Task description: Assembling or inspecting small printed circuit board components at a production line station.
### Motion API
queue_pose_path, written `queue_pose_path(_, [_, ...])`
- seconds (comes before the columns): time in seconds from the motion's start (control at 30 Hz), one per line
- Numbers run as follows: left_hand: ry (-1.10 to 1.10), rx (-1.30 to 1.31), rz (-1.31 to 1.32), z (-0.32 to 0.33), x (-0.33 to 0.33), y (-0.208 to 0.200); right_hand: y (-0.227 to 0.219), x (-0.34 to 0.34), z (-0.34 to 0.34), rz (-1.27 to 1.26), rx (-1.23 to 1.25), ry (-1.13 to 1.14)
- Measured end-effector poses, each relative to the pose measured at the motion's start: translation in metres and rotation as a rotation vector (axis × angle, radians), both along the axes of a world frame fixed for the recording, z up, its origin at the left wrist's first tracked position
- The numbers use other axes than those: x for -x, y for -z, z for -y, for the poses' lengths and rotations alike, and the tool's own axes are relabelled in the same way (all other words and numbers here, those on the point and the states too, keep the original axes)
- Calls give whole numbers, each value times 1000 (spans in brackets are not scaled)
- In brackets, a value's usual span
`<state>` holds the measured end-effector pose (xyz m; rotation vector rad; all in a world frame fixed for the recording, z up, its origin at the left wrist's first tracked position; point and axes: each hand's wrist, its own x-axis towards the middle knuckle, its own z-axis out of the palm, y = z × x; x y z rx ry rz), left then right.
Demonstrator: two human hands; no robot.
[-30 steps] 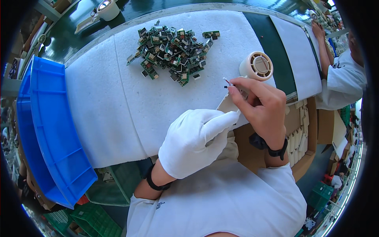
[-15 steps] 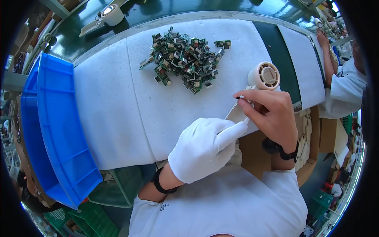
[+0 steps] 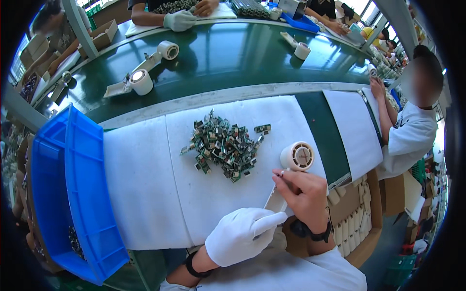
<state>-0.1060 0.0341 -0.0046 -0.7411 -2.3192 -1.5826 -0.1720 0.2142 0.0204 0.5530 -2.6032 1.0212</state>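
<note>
In my white-gloved left hand (image 3: 242, 235) is the lower end of a white handle shell (image 3: 275, 200), with the fingers closed round it. The shell is long and open-faced. At its far end sits a round, cream-white head (image 3: 297, 156) with a vented ring, like a small handheld fan. My bare right hand (image 3: 307, 196) is closed near the neck, thumb and forefinger pinching a tiny black-and-white part (image 3: 281, 174); its exact kind is too small to tell. Left of the head lies a heap of small green circuit boards (image 3: 225, 150) on the white foam sheet (image 3: 145, 194).
A blue bin (image 3: 90, 194) stands at the left. Beyond runs a green conveyor belt (image 3: 218, 58) carrying several similar white units. A cardboard box (image 3: 371, 228) of white shells is beside my right arm. Other people work across the belt, and one person (image 3: 412, 121) sits at the right.
The view has tilted up, bringing the belt and people across it into sight; bench things sit lower in the picture. Both hands keep their holds on the shell and tiny part.
</note>
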Motion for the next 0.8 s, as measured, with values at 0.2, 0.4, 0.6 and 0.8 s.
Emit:
queue_pose_path(0.2, [2,-35,4,3,5,2,-12,7,-8,50,-75,-125])
queue_pose_path(0.4, [60,-8,34,5,1,1,-13,7,-18,226,-26,-269])
queue_pose_path(0.6, [74,-18,58,5,2,-1,-10,2,-7,110,-70,-124])
queue_pose_path(0.8, [-2,-150,96,7,2,-7,9,-4,-3,-2,40,-3])
